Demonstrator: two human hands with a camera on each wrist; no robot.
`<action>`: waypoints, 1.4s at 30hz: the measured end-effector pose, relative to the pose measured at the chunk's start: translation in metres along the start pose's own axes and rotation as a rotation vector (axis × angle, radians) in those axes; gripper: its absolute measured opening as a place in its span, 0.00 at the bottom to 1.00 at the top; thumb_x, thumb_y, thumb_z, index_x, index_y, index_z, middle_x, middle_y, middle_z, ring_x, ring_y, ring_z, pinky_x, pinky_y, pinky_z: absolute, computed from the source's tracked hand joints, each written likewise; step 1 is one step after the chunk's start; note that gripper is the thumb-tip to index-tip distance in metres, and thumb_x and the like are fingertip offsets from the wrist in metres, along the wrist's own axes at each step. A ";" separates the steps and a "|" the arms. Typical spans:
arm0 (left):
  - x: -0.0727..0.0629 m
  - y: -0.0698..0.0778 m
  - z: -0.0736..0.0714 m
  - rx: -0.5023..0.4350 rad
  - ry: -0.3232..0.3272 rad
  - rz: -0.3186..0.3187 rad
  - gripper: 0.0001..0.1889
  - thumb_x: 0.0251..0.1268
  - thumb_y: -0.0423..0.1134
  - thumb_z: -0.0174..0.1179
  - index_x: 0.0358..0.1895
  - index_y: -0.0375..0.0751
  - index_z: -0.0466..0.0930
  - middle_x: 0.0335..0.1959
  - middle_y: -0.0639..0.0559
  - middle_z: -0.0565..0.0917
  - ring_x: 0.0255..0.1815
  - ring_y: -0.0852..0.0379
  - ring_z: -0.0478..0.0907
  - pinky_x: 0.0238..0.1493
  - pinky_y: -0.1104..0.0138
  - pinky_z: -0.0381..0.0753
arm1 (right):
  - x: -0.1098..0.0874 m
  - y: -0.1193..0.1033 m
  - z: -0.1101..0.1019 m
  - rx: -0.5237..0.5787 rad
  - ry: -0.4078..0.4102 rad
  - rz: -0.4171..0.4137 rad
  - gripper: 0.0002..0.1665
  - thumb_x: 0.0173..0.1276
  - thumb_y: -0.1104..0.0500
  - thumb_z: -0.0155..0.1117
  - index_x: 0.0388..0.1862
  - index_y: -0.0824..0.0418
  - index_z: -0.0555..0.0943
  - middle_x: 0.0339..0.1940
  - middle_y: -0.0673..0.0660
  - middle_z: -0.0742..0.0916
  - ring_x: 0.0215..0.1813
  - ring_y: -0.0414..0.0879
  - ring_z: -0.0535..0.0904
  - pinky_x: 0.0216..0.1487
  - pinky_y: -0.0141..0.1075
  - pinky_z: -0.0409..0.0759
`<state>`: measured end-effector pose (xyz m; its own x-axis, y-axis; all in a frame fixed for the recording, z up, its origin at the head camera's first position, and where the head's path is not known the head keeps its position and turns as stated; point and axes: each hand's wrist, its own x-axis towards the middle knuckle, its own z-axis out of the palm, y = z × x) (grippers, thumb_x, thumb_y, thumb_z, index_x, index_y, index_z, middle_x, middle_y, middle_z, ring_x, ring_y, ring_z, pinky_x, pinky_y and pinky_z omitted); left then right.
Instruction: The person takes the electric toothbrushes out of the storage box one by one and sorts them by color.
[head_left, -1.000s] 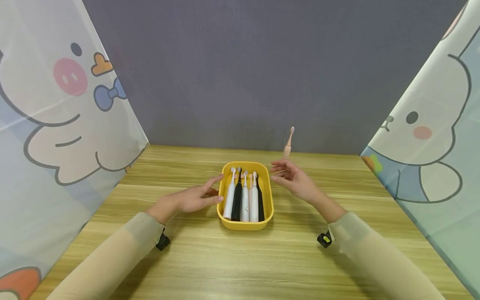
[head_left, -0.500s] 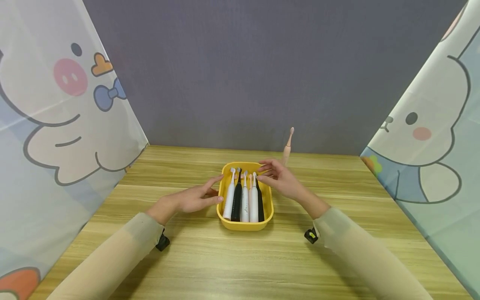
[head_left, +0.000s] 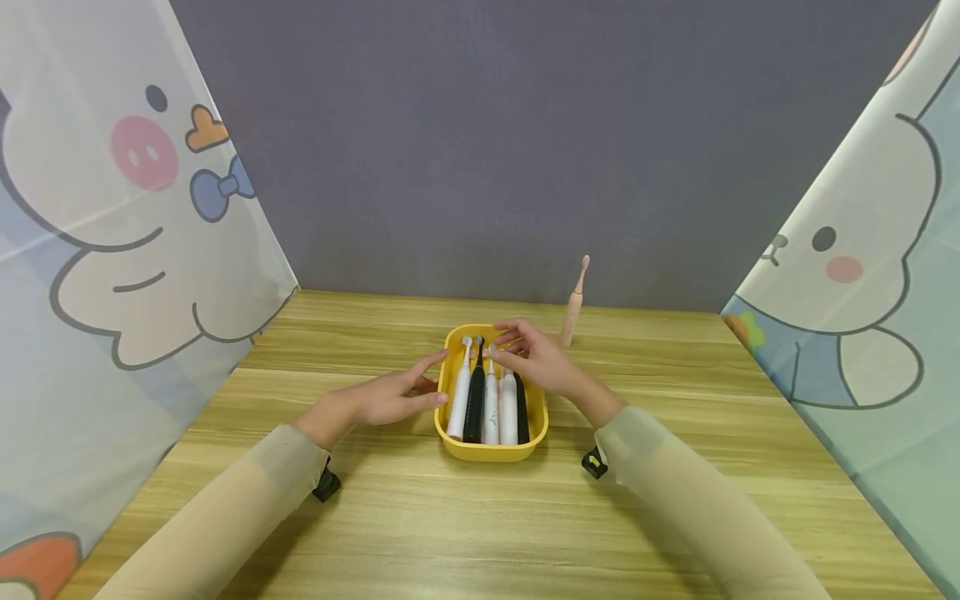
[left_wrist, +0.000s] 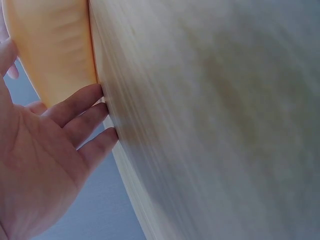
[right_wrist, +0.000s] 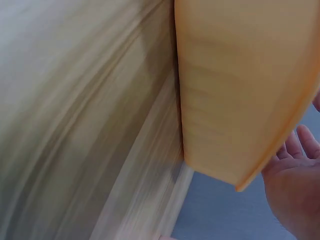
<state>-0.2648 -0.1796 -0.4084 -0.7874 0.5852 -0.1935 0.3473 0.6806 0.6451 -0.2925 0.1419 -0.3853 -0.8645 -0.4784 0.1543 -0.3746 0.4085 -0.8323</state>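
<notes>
A yellow bin (head_left: pixel 491 452) sits mid-table, holding several electric toothbrushes side by side, among them a white toothbrush (head_left: pixel 460 407) at the left and a black toothbrush (head_left: pixel 475 407) beside it. My left hand (head_left: pixel 390 396) is at the bin's left side, thumb and index finger at the rim. In the left wrist view its other fingertips reach down to the tabletop by the bin wall. Over the bin's far right part my right hand (head_left: pixel 536 362) hovers with fingers loosely spread and nothing held, hiding some brush heads. A pink toothbrush (head_left: pixel 572 315) stands upright behind that hand.
The wood-grain table (head_left: pixel 420 525) ends at a dark grey panel (head_left: pixel 480 167) at the back. Cartoon-printed cloths hang along both sides, the left cloth (head_left: pixel 90 308) and the right cloth (head_left: pixel 877 317).
My right hand has moved left from beside the pink toothbrush to over the bin, uncovering that brush's lower part. The left hand has stayed put at the bin's side.
</notes>
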 end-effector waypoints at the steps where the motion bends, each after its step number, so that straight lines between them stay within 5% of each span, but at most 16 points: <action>1: 0.000 0.000 0.000 0.000 0.000 0.000 0.49 0.81 0.74 0.50 0.92 0.66 0.35 0.81 0.38 0.75 0.81 0.36 0.73 0.83 0.37 0.67 | 0.002 0.000 0.001 -0.009 0.002 0.007 0.35 0.84 0.53 0.68 0.82 0.62 0.69 0.71 0.70 0.82 0.65 0.59 0.84 0.65 0.51 0.85; 17: 0.002 -0.001 0.001 -0.006 -0.007 0.000 0.49 0.82 0.74 0.50 0.92 0.66 0.34 0.81 0.38 0.75 0.81 0.36 0.74 0.83 0.36 0.67 | 0.020 0.006 0.013 -0.117 -0.013 0.010 0.35 0.84 0.51 0.67 0.82 0.61 0.70 0.71 0.66 0.84 0.64 0.59 0.84 0.69 0.57 0.84; 42: 0.002 -0.005 0.001 -0.023 0.003 0.016 0.48 0.82 0.72 0.51 0.93 0.65 0.35 0.80 0.37 0.76 0.81 0.35 0.74 0.82 0.35 0.68 | 0.027 0.010 0.023 -0.557 -0.163 -0.010 0.30 0.86 0.38 0.60 0.78 0.50 0.78 0.63 0.57 0.89 0.56 0.50 0.87 0.60 0.49 0.88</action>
<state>-0.2681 -0.1815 -0.4132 -0.7834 0.5947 -0.1805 0.3481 0.6605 0.6653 -0.3120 0.1149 -0.4020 -0.8136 -0.5801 0.0401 -0.5408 0.7295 -0.4187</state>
